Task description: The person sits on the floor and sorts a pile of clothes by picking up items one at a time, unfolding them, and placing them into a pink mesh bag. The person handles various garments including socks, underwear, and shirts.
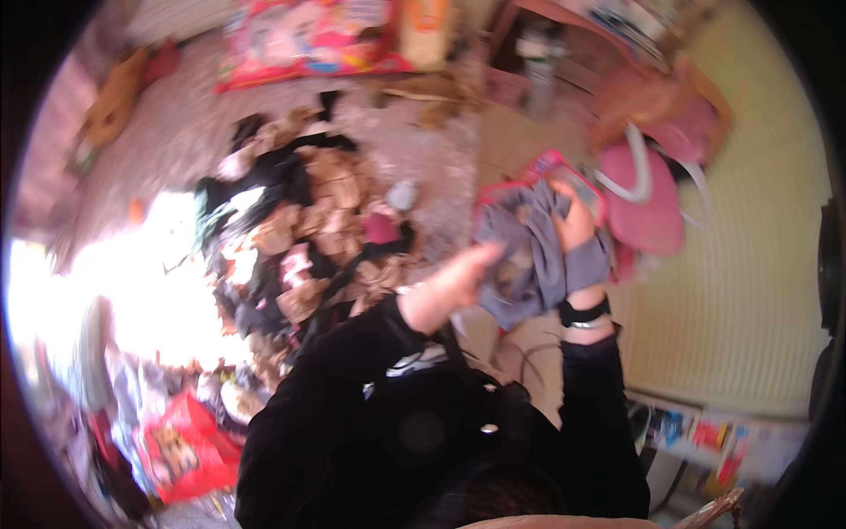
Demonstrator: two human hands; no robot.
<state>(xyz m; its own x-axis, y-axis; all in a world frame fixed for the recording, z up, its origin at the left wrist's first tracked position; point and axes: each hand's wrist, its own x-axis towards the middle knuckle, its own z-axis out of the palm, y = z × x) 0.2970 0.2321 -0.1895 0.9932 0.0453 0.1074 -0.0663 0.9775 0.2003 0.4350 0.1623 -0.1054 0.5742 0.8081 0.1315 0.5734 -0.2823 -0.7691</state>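
Note:
A crumpled grey cloth garment [527, 256] hangs in front of me, stretched between my two hands. My left hand [458, 278], smeared by motion, grips its left edge; its thumb shows on the cloth and its other fingers are hidden. My right hand [575, 220] holds the right side, with the fabric bunched around the palm and wrist. A dark band and a light bracelet [586, 324] circle the right wrist. To the left, a large heap of small garments [326, 212] in tan, black and dark red lies on a greyish-pink cover.
A pink-red package [313, 35] lies at the far edge. Pink chairs or bags with a white loop [634, 167] stand at the right, before a pale ribbed panel [731, 264]. A red bag [189, 450] sits lower left; a shelf with small items [705, 441] lower right.

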